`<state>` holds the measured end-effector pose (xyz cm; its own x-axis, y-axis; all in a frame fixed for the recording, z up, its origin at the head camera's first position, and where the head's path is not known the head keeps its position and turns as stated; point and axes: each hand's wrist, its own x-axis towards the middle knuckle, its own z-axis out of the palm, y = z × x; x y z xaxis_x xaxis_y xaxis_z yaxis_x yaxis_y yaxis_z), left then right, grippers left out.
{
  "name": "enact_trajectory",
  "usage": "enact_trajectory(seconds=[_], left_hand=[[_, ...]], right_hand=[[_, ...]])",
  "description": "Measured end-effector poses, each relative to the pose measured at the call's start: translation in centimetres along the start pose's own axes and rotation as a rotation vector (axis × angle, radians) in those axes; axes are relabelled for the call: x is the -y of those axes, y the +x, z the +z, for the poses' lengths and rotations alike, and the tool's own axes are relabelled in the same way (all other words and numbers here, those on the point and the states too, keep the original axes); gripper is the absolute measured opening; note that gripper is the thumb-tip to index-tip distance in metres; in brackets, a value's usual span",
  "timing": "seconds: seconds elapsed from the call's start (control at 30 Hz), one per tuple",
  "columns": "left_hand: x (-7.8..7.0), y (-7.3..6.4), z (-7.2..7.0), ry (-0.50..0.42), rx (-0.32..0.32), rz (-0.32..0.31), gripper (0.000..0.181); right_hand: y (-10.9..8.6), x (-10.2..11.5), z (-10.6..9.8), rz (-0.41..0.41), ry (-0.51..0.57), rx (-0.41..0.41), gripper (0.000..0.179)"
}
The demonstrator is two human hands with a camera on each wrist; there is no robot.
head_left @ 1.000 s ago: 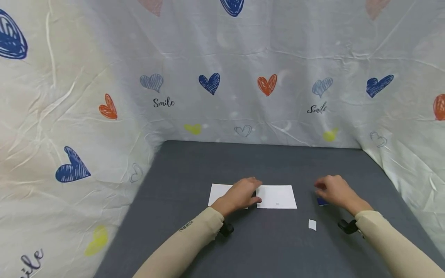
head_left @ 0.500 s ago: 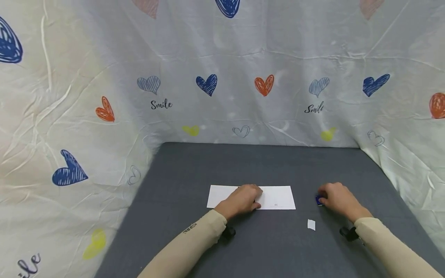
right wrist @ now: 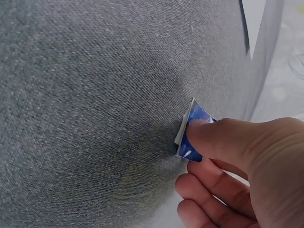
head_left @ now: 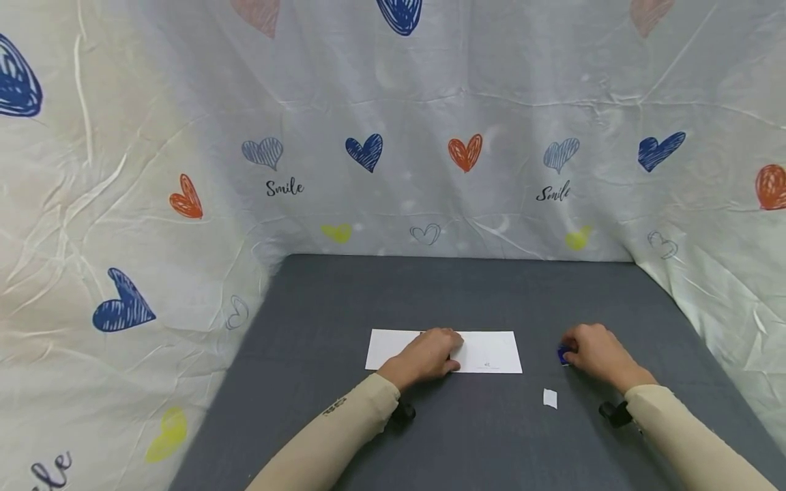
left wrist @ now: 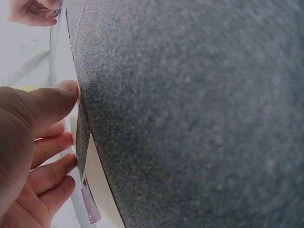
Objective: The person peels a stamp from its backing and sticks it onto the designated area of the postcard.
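Two white envelopes (head_left: 497,348) lie end to end on the grey table, their meeting place covered by my left hand (head_left: 424,354). The left wrist view shows its thumb and fingers resting on the right envelope's left end, fairly straight. Below it in that view lies the other envelope (left wrist: 104,187), bearing a purplish stamp (left wrist: 91,204). To the right, my right hand (head_left: 602,354) pinches a small blue stamp (right wrist: 192,149) between thumb and fingers, just above the cloth. A pale layer shows along the stamp's edge; its rest is hidden by the thumb.
A small white paper square (head_left: 550,398) lies between the hands, nearer the person. A grey cloth (head_left: 467,436) covers the table. White curtains (head_left: 405,198) printed with hearts hang behind and at both sides.
My left hand has lowered a little, and the visible gap between the envelopes is no longer seen. My right hand has come down and taken hold of the blue stamp.
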<state>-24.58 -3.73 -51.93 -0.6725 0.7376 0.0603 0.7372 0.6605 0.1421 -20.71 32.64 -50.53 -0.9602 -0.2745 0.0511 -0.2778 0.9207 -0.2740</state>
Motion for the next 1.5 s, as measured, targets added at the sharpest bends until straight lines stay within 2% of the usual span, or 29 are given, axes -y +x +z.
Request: enact_trajectory(seconds=[0.17,0.37,0.67,0.9,1.13,1.5], left_hand=[[0.0,-0.1,0.1,-0.007,-0.005,0.001,0.040],[0.0,-0.1,0.1,-0.011,-0.004,-0.006,0.041],[0.0,-0.1,0.1,0.002,0.005,-0.007,0.040],[0.0,0.0,0.1,0.008,0.016,-0.013,0.039],[0.0,0.1,0.2,0.024,0.021,-0.006,0.038],[0.4,0.0,-0.1,0.009,0.003,-0.003,0.044]], right_hand=[[0.2,-0.1,-0.2,0.029,0.028,0.047,0.014],[0.3,-0.2,-0.3,0.022,0.034,0.061,0.007],[0.2,-0.6,-0.4,-0.017,0.045,0.046,0.005],[0.4,-0.7,-1.7,-0.067,0.097,0.074,0.006],[0.9,-0.1,-3.0,-0.095,0.141,0.069,0.004],[2.0,1.7,-3.5,-0.108,0.171,0.081,0.004]])
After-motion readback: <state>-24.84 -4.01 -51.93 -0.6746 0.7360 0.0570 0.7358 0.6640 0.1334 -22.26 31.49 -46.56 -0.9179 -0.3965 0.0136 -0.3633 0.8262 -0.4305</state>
